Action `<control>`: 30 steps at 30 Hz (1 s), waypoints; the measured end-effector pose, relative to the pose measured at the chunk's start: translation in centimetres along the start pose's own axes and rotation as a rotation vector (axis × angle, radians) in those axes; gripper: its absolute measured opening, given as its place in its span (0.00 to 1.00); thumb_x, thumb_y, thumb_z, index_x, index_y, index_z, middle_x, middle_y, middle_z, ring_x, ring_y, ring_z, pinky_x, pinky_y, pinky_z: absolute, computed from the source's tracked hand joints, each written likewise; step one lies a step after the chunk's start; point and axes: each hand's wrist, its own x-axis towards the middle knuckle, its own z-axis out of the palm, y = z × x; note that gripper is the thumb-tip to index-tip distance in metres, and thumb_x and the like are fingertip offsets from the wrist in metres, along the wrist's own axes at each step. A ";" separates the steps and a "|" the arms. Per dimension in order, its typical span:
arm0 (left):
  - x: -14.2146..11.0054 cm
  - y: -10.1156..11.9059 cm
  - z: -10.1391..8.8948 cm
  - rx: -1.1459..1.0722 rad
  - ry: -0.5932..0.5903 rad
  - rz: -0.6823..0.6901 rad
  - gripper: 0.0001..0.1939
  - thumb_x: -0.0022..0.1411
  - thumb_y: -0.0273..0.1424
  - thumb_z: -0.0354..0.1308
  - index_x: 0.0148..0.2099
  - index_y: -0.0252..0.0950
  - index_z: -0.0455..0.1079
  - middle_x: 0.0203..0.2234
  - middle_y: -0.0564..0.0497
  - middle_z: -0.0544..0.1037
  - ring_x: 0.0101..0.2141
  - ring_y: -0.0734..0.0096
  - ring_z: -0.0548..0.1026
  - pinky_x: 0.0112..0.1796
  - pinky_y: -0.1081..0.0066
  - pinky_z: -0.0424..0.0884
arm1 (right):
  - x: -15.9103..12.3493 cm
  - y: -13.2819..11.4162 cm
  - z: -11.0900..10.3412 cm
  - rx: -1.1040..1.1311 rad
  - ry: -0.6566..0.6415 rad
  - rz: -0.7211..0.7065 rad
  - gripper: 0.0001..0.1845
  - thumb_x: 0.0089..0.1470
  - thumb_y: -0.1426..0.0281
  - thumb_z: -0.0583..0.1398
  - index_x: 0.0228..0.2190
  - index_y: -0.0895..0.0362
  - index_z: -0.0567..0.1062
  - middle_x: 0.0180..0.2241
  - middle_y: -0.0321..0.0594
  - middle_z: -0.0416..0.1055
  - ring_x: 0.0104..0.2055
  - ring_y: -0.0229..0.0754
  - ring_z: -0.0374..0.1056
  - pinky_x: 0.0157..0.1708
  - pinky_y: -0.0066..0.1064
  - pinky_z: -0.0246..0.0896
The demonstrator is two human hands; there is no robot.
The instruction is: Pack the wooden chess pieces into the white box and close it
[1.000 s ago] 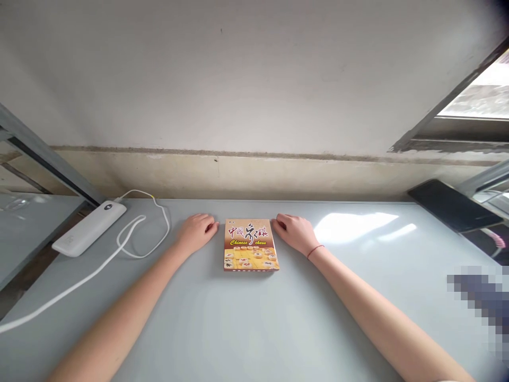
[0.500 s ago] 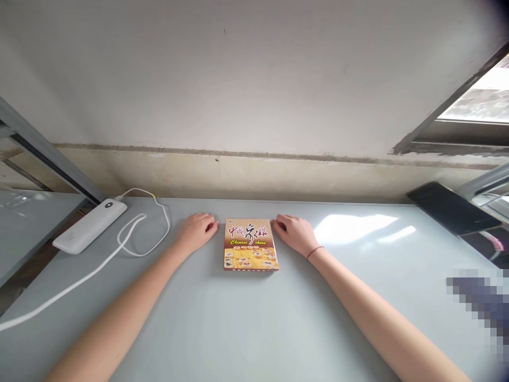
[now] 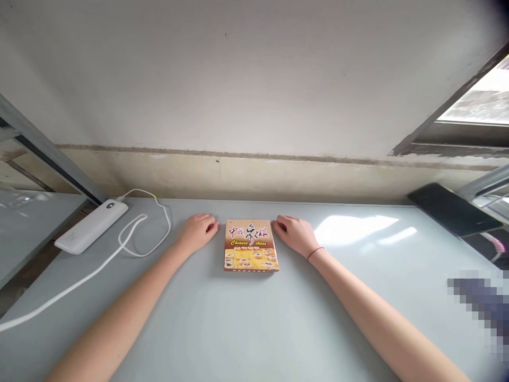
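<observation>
A Chinese chess box (image 3: 251,246) lies flat on the pale grey table (image 3: 246,329), its printed cover facing up. To its left rests my left hand (image 3: 198,232), curled into a loose fist and set a little apart from the box. On the other side my right hand (image 3: 294,232) is likewise closed on the tabletop, close to the box's upper right corner, with a thin red cord around the wrist. Nothing shows in either fist.
A white power bank (image 3: 91,227) with a looping white cable (image 3: 85,284) lies at the left. Toward the right back edge is a dark flat device, perhaps a phone or tablet (image 3: 453,208). Behind the table rises a wall (image 3: 246,79); metal frame posts (image 3: 51,154) stand at the sides.
</observation>
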 end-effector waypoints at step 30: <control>0.0 0.1 -0.4 -0.091 0.014 0.000 0.17 0.65 0.32 0.46 0.23 0.37 0.61 0.20 0.52 0.68 0.25 0.68 0.67 0.29 0.70 0.59 | 0.1 0.2 0.2 0.058 0.023 -0.006 0.19 0.59 0.63 0.49 0.20 0.55 0.65 0.23 0.37 0.70 0.22 0.37 0.59 0.22 0.28 0.38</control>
